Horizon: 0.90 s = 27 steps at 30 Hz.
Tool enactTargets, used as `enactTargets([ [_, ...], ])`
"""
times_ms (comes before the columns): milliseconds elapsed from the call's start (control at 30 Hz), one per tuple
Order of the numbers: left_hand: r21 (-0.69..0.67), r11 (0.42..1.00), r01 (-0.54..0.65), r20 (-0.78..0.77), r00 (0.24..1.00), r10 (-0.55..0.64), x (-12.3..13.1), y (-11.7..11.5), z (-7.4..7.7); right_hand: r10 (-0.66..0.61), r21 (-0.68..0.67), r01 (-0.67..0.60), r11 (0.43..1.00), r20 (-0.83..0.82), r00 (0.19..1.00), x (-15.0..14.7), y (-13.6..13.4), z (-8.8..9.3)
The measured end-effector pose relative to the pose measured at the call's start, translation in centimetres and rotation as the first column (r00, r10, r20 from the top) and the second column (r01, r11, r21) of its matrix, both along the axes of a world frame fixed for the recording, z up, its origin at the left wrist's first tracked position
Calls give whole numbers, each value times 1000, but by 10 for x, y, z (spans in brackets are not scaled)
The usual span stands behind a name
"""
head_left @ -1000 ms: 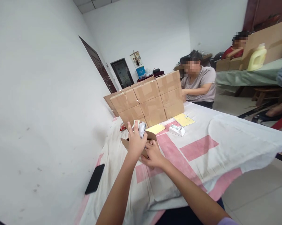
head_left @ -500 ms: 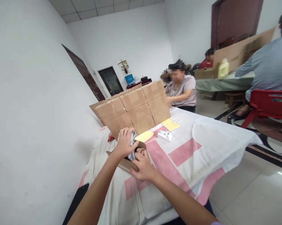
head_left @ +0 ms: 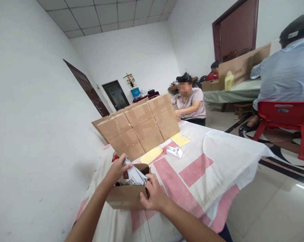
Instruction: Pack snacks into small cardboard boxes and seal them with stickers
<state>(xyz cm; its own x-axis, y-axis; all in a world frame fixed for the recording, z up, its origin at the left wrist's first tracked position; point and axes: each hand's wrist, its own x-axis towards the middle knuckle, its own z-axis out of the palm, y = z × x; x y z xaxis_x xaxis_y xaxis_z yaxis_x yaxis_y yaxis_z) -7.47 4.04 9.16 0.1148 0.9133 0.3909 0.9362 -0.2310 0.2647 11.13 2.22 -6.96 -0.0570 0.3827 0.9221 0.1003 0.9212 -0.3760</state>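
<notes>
An open cardboard box [head_left: 126, 198] stands on the cloth-covered table in front of me. My left hand [head_left: 119, 168] is closed on the upper end of a white printed bundle [head_left: 137, 177], which looks like folded packaging bags and lies tilted in the box opening. At the box's right end, my right hand [head_left: 155, 194] grips the wall, thumb on the near outside and fingers at the rim beside the bundle's lower end. What lies deeper in the box is hidden.
Stacked taped cartons [head_left: 144, 126] rise behind the box. Two yellow sheets [head_left: 152, 155] and a small white device [head_left: 174, 152] lie to their front. A person [head_left: 192, 104] sits beyond the table; another sits on a red chair [head_left: 285, 114] at right. A wall borders the left.
The box has turned and tipped so its near side faces me. My left hand has drawn the bundle up and left, showing its printed face. The view has tilted upward.
</notes>
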Motion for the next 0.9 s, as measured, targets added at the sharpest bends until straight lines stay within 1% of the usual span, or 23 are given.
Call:
enactTargets([
  [100, 86, 995, -53, 35, 998, 50, -6, -6, 9, -15, -13, 15, 1000, -23, 1000, 1, 0, 1],
  [233, 143, 986, -81, 32, 997, 77, -25, -18, 32, -42, -29, 41, 999, -28, 999, 2, -2, 4],
  [300, 129, 989, -69, 8, 998, 68, -33, -23, 44, -50, -20, 50, 999, -18, 999, 1, -3, 5],
  [333, 101, 993, -55, -19, 998, 58, -35, -24, 49, -49, -9, 49, 999, -11, 999, 0, -4, 5],
  [400, -13, 1000, -3, -114, 993, 2, -31, -26, 52, -46, 3, 46, 999, 2, 999, -2, -6, 5],
  [433, -98, 994, 40, -170, 984, -56, -26, -26, 49, -46, 4, 46, 999, 6, 999, -4, -6, 5],
  [500, -273, 952, 135, -244, 948, -204, -10, -24, 39, -47, 9, 47, 999, 0, 999, -5, -7, 6],
  [567, -400, 891, 216, -250, 909, -333, 8, -21, 23, -43, 15, 43, 999, -4, 999, -6, -6, 7],
  [600, -443, 862, 245, -237, 896, -376, 17, -19, 15, -37, 20, 37, 999, -4, 999, -5, -6, 7],
  [667, -501, 819, 280, -203, 882, -425, 29, -14, 1, -13, 26, 13, 1000, 1, 1000, -4, -5, 8],
  [767, -549, 775, 314, -142, 878, -456, 33, -6, -8, 7, 19, -7, 1000, -6, 1000, -2, -4, 7],
  [833, -552, 767, 327, -101, 887, -451, 31, -3, -9, -5, 27, 5, 1000, -8, 1000, -2, -4, 5],
  [900, -517, 790, 330, -57, 907, -416, 28, -2, -10, -23, 51, 24, 998, -10, 1000, -2, -5, 3],
])
